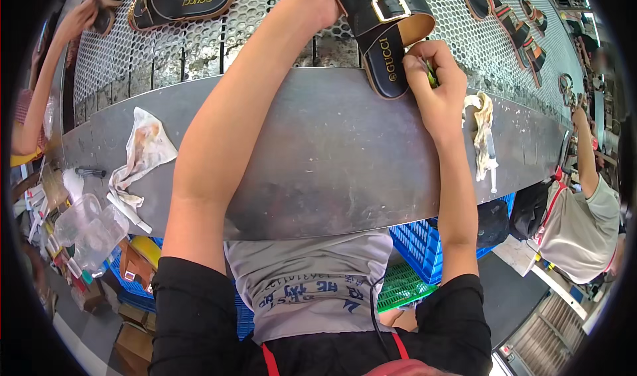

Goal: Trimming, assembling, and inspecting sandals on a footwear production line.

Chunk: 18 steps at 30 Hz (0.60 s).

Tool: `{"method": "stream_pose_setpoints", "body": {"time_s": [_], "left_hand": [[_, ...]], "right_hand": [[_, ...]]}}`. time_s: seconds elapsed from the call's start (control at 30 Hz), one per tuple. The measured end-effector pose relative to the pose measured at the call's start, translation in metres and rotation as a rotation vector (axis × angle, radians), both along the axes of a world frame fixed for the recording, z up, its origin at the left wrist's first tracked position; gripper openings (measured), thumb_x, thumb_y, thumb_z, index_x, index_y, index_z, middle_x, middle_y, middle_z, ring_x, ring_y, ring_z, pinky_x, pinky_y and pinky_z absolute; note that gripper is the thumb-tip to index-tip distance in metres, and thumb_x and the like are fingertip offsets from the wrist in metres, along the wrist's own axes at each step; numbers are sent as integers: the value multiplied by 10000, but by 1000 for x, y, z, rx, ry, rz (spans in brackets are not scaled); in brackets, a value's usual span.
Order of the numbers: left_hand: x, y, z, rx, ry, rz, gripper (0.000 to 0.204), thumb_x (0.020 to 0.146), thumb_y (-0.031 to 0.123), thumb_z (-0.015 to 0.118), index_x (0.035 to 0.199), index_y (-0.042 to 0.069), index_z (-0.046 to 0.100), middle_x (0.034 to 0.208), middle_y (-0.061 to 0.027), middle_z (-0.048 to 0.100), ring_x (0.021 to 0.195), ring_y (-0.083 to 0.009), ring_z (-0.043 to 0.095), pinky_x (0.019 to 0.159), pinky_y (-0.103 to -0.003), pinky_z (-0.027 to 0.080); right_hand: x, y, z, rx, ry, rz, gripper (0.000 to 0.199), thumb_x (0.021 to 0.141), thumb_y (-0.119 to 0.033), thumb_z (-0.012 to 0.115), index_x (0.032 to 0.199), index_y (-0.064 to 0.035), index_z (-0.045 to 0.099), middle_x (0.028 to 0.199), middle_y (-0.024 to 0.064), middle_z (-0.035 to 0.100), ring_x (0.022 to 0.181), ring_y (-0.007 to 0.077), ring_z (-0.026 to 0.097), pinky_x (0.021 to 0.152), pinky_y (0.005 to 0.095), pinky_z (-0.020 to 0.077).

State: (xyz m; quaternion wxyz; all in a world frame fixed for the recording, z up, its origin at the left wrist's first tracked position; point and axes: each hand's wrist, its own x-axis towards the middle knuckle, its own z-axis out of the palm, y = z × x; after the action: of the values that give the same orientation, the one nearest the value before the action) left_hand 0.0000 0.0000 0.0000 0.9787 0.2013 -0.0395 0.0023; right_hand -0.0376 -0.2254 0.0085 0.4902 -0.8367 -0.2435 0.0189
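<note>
A black sandal (pixel 385 61) with a buckled strap and gold-coloured buckle hangs over the near metal ledge, its narrow end toward me. My left hand (pixel 317 3) is closed on its far left part; most of those fingers are cut off by the top edge or hidden behind the sandal. Against the sandal's right edge, just below the strap, my right hand (pixel 438 77) is pinched closed around a small object with a green part (pixel 432 76). Fingers cover most of that object, so its kind cannot be made out.
Beyond the metal ledge (pixel 318 157) runs a perforated conveyor (pixel 265 31) carrying another black sandal (pixel 189 7) and several strapped ones at right. A stained cloth (pixel 147 140) lies left; a crumpled rag (pixel 483 114) and a syringe (pixel 492 163) lie right. Co-workers stand at both sides.
</note>
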Motion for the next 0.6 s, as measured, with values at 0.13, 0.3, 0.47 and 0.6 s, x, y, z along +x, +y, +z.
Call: {"method": "stream_pose_setpoints", "body": {"time_s": [0.13,0.3,0.47,0.6], "left_hand": [[-2,-5,9,35,102,16,575,999,453,311,1028,-41,604,931,-211,681,845,-351,677,798,-474,571],[-4,-14,21,24,233,43,587,1006,445,291,1051,-55,596,946,-241,673,881,-374,665,852,-516,550],[0,-16,13,163,93,-11,527,1035,363,278,1050,-54,601,945,-225,686,836,-350,690,804,-454,575],[11,-24,-2,289,37,77,364,1018,295,432,1054,-21,610,938,-155,701,822,-238,701,777,-373,583]], "right_hand": [[12,-20,2,-108,-129,133,217,880,-211,649,965,-18,597,736,83,590,649,152,530,633,279,438],[29,-36,0,-165,-233,173,209,860,-194,663,945,-16,595,698,76,573,579,146,500,570,269,417],[38,-36,0,-108,-426,294,202,803,-184,708,901,-30,620,706,78,591,557,197,530,539,289,425],[41,-41,4,-257,-617,424,227,725,-181,758,838,-32,629,688,82,562,556,268,531,510,332,411]]}}
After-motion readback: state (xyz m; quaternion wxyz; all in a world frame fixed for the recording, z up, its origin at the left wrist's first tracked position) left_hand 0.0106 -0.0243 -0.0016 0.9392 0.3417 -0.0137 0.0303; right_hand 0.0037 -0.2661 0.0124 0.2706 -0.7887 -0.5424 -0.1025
